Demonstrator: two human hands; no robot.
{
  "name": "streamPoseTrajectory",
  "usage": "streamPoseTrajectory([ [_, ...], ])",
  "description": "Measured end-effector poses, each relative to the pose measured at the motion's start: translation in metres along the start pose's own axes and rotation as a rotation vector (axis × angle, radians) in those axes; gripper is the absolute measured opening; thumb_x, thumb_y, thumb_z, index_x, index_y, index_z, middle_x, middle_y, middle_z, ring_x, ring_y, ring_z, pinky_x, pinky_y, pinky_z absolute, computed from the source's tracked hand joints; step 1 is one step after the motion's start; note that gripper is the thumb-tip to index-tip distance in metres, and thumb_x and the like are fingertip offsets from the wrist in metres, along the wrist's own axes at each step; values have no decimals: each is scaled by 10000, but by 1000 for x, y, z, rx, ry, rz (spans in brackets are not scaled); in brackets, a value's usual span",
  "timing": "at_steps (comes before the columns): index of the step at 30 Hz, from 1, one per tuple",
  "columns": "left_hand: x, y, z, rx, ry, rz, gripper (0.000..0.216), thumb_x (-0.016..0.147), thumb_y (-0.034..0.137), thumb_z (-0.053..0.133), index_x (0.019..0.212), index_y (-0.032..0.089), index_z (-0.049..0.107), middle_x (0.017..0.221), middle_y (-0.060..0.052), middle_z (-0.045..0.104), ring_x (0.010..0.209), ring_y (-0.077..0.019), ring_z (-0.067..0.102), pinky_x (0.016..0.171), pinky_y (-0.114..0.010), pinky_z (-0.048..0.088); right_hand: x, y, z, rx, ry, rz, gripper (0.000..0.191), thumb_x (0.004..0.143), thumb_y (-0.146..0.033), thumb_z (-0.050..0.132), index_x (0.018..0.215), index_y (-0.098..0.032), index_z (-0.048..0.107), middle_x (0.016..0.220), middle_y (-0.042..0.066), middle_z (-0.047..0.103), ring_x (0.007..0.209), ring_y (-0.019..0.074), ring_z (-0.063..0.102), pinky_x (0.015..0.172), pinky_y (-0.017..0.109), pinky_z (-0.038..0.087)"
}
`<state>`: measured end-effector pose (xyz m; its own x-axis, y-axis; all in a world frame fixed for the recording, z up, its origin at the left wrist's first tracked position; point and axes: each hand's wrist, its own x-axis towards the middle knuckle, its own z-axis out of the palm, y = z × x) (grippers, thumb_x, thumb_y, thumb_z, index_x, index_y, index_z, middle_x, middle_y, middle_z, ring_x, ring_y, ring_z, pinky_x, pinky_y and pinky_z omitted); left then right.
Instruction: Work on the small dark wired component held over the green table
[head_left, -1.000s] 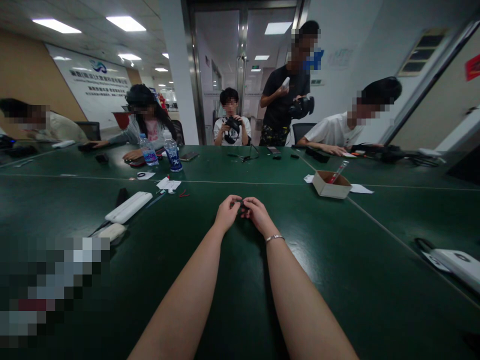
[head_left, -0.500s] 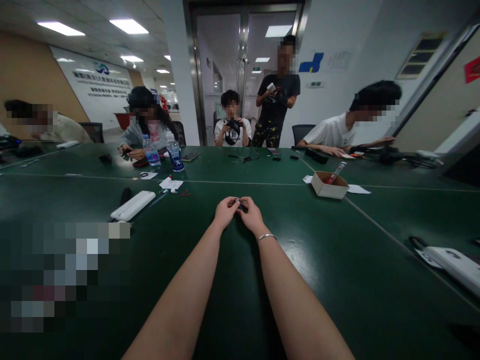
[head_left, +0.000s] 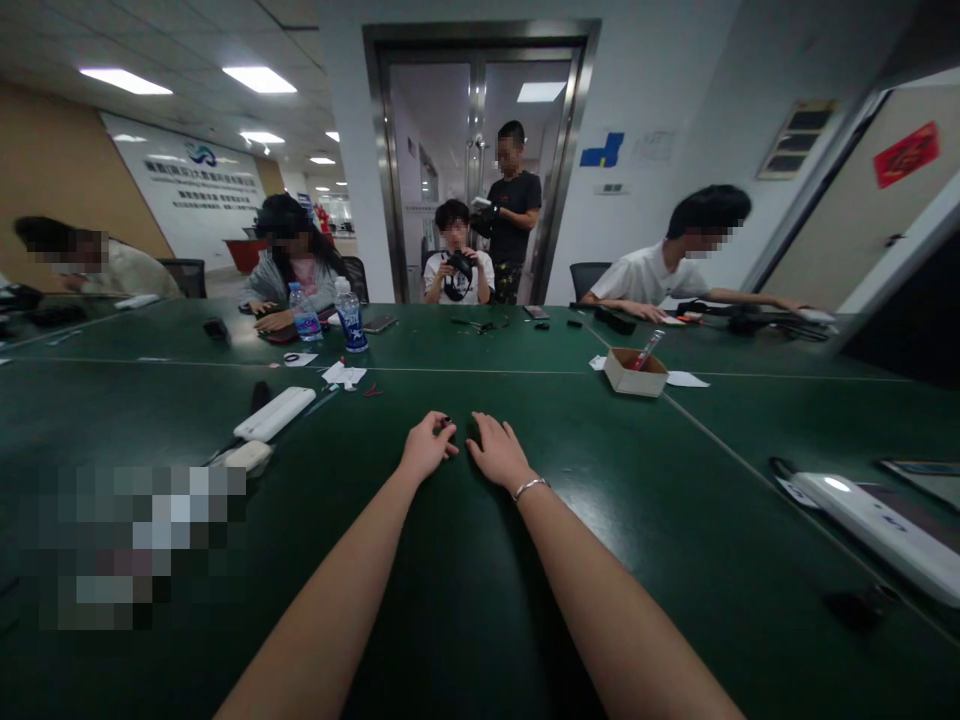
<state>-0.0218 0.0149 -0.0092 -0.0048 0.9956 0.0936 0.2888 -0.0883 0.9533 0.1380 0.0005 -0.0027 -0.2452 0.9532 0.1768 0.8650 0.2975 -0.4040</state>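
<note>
Both my forearms reach out over the dark green table [head_left: 525,560]. My left hand [head_left: 426,450] is curled into a loose fist, thumb and fingertips pinched on a tiny dark thing too small to name. My right hand [head_left: 496,452] lies palm down on the table just to the right, fingers stretched forward and slightly apart, nothing visible in it. A thin silver bracelet [head_left: 529,487] circles my right wrist. The two hands are a finger's width apart.
A white power strip [head_left: 274,413] lies at left, another white device [head_left: 877,530] at right. A small cardboard box [head_left: 634,372] holds a red-capped tube. Two water bottles [head_left: 351,316] stand farther back. Several people sit around the far side; one stands at the glass door.
My hands were joined, both pinching the small thing, and have come apart. The right hand has flattened onto the table. The standing person moved back toward the door.
</note>
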Motion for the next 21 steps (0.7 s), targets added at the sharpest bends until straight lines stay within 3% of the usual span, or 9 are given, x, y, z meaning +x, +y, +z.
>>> streamPoseTrajectory([
  [4,-33,2,-29,-37,-17,-41,247,807,316,615,984,163,538,1044,-97,628,617,-123,684,468,-171,497,-17,1,-7,-49,-38,-18,539,940,-352,392,1439,-151,345,1513,119,324,1410,236,247,1149,440,123],
  [9,-88,9,-81,-6,-72,-191,338,756,420,641,956,176,519,1027,-83,653,674,-156,696,530,-225,531,-30,4,-13,-51,-88,-48,542,949,-393,370,1439,-162,353,1521,101,313,1421,225,226,1156,427,108],
  [15,-156,8,-144,67,77,-309,533,618,621,667,916,214,494,935,-56,693,667,-204,692,541,-295,540,-30,5,-13,-31,-75,-39,536,943,-384,384,1435,-169,364,1518,101,320,1420,228,229,1156,427,103],
  [21,-206,-4,-194,137,232,-382,601,553,690,676,907,236,501,969,-83,716,705,-261,706,558,-361,578,-29,5,-14,-44,-91,-38,533,948,-405,369,1431,-180,369,1526,84,305,1424,214,215,1162,419,93],
])
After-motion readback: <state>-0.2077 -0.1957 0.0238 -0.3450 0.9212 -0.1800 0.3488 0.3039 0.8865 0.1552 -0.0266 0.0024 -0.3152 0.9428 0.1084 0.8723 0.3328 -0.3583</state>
